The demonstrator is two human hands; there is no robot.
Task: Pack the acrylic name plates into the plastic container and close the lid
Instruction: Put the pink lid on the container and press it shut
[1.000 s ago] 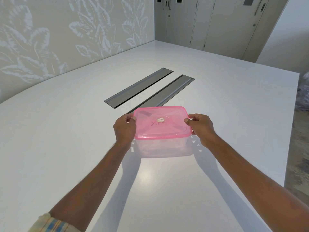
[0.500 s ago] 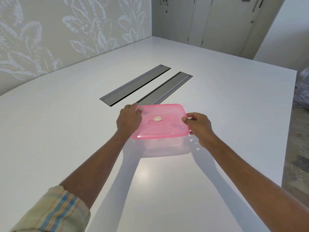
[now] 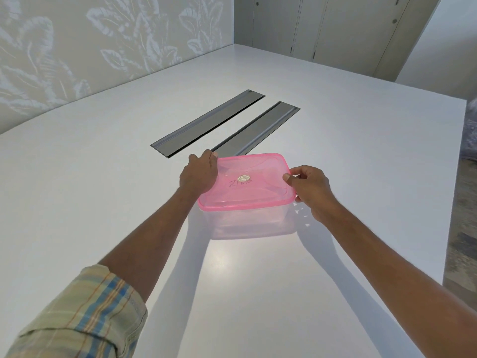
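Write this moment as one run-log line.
left hand: on lid | right hand: pinching lid | container: on table

A wide white table [image 3: 103, 202] is filling the room, with two long grey hatches [image 3: 206, 122] lying side by side in its middle. A wall with pale leaf patterns [image 3: 77, 47] is running along one side, cupboard doors [image 3: 335, 34] standing beyond.

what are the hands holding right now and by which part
Both hold the pink lid on the clear container: left hand at its far-left corner, right hand pinching its right edge.
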